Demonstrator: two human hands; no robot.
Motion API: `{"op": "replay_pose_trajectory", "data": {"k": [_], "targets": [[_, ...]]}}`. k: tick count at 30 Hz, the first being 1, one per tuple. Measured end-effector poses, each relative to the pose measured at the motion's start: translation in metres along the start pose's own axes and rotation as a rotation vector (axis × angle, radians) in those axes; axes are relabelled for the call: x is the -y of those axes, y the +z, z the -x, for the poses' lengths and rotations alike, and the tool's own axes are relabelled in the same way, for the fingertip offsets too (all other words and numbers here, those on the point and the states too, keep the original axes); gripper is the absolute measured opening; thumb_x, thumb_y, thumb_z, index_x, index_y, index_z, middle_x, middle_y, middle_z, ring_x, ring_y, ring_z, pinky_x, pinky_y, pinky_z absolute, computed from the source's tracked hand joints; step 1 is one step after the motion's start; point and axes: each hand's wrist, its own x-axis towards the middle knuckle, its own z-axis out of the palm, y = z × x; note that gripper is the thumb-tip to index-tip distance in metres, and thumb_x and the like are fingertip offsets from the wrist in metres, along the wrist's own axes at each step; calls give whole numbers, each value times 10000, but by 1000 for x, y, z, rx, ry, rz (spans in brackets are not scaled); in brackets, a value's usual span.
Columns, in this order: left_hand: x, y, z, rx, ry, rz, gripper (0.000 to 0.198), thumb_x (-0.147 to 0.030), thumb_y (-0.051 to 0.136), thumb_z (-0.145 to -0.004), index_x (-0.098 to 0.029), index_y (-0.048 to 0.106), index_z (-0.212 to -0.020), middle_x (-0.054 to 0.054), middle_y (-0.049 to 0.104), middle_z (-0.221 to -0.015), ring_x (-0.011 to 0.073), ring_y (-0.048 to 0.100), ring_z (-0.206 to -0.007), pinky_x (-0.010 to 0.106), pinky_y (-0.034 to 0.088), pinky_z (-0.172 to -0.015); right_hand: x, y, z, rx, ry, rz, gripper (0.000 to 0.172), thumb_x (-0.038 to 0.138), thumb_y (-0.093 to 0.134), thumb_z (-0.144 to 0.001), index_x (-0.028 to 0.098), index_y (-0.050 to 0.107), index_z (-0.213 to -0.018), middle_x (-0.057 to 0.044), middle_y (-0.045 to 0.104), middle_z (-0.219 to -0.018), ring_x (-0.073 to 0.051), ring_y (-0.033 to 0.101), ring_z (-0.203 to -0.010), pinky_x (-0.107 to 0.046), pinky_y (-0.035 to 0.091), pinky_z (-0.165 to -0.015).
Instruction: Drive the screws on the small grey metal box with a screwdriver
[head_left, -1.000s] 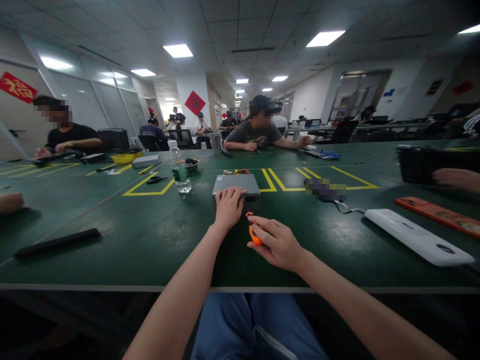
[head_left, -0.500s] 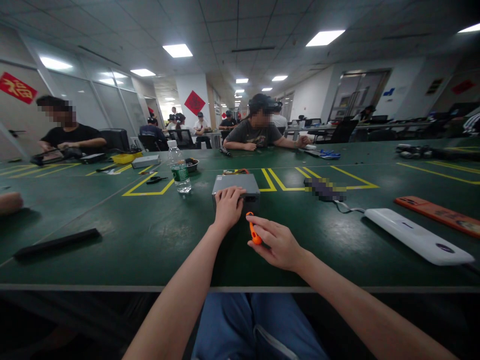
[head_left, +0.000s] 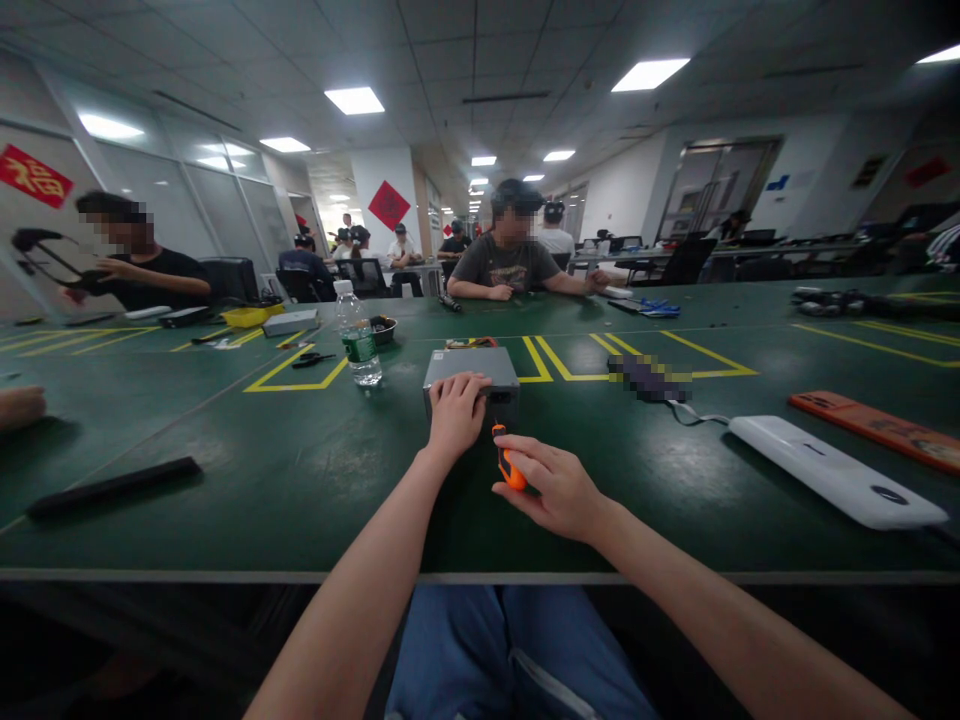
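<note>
A grey metal computer power supply [head_left: 469, 365] sits on the green table in front of me, its socket side facing me and coloured wires at its back. My left hand [head_left: 456, 412] lies over its near left corner, fingers curled across the top edge and gripping it. My right hand [head_left: 551, 482] is closed around the handle of an orange and black screwdriver [head_left: 510, 468]. The screwdriver's thin shaft points away from me towards the lower front face of the power supply; whether the tip touches a screw is too small to tell.
A water bottle [head_left: 360, 335] stands left of the power supply, with a dark bowl [head_left: 383, 330] behind it. A black bar [head_left: 116, 487] lies at left. On the right are a white power bank [head_left: 832, 470] and an orange phone [head_left: 877, 428]. A co-worker [head_left: 514, 250] sits opposite.
The screwdriver has turned a little in my right hand, and its shaft now shows. My left hand and the power supply stay put. At far left, a person has raised a dark headset-like object.
</note>
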Motion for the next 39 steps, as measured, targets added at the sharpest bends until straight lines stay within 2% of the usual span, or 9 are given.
{"op": "replay_pose_trajectory", "data": {"k": [3,6,10,13,20,27,31,34,39], "targets": [[1,0,0,-4,0,-1,257,-190,452,-864,-271,546,-1089,15,576,-1222,196,468,-1157,395,267,-973,2,-1,-1,69,9,-59,313,356,505,-885,148,438,-1110,-173,581,-1121,-217,600,-1016,-321,538,-765],[1,0,0,-14,6,7,252,-189,462,-860,-275,546,-1082,4,582,-1212,190,474,-1148,386,273,-963,3,-4,-4,143,-21,-25,325,281,427,-915,141,421,-1208,-175,540,-1184,-220,567,-1068,-337,518,-816],[1,0,0,-29,19,12,255,-186,460,-858,-275,542,-1082,5,588,-1201,192,475,-1145,386,276,-959,2,-3,-4,54,-29,68,253,305,488,-897,158,494,-1103,-163,569,-1114,-202,621,-909,-319,524,-732],[1,1,0,-22,15,7,263,-183,455,-858,-273,545,-1088,14,585,-1206,197,474,-1148,390,274,-964,0,-1,-1,7,7,30,205,299,513,-884,156,479,-1026,-169,578,-1110,-206,621,-925,-312,530,-723],[1,1,0,-11,0,-1,260,-185,460,-861,-273,545,-1090,13,578,-1219,191,474,-1146,385,272,-968,3,-5,-4,174,-32,13,296,280,398,-930,158,459,-1192,-185,506,-1217,-232,546,-1096,-333,511,-813],[1,1,-1,-7,0,-1,264,-182,464,-862,-275,545,-1096,1,580,-1220,189,468,-1158,389,267,-970,0,0,0,-9,-2,27,210,317,508,-891,162,462,-1025,-165,597,-1094,-209,632,-917,-312,532,-707],[2,2,-1,-15,1,-7,254,-184,470,-861,-275,549,-1084,-2,582,-1217,187,470,-1155,388,266,-964,1,-1,-2,75,28,-56,303,375,487,-896,151,432,-1094,-173,577,-1132,-229,597,-1022,-337,533,-771],[2,3,-1,-27,10,-1,246,-186,476,-860,-276,548,-1078,-8,586,-1209,183,476,-1145,383,266,-963,3,-3,-5,158,-10,-23,326,312,407,-930,142,417,-1208,-177,532,-1194,-230,555,-1089,-344,514,-821],[1,2,0,-29,14,2,255,-185,474,-859,-275,543,-1088,0,587,-1206,185,477,-1143,384,264,-961,0,-1,-2,26,1,57,238,323,499,-894,166,492,-1073,-156,568,-1124,-187,624,-890,-315,525,-737]]}}
